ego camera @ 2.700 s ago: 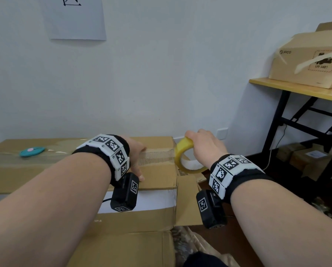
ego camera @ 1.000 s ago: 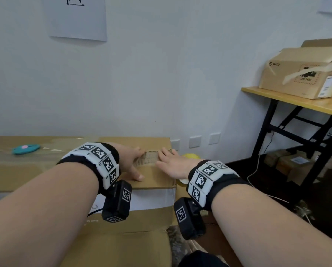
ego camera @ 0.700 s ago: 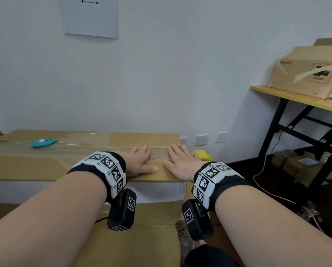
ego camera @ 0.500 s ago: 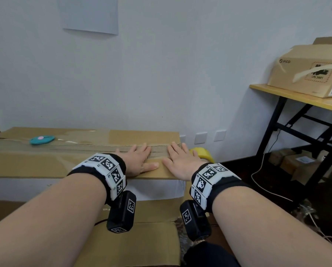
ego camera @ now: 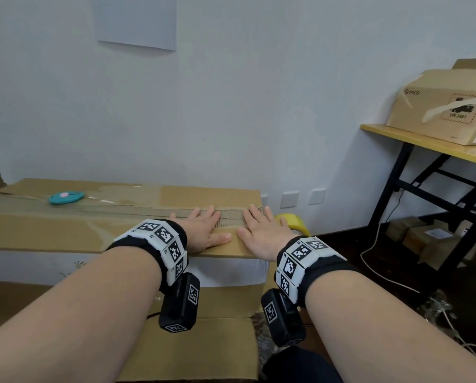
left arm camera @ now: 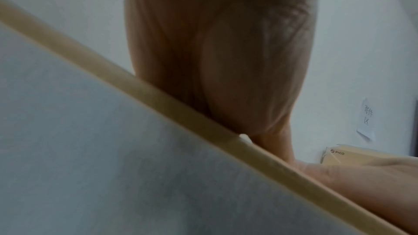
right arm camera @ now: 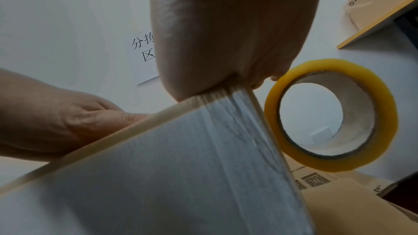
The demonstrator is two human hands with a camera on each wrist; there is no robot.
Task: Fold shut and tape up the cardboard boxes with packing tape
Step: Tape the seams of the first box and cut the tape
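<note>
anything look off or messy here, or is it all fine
Mostly tidy. The yellow tape roll hangs off the right end of the cardboard box, tethered by its strip, while the left hand and right hand lie flat on the seam. On the desk, the PICO box has loose, peeling tape.

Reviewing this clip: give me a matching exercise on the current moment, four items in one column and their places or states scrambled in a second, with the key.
Things
1. tape roll
2. teal disc
3. PICO box
4. left hand

Places or states
A. on the wooden shelf at the right
B. flat on the big box, fingers straight, beside the right hand
C. hanging past the big box's right end, behind the right hand
D. lying on the box top, far left

Pairs: 1-C, 2-D, 3-A, 4-B
</note>
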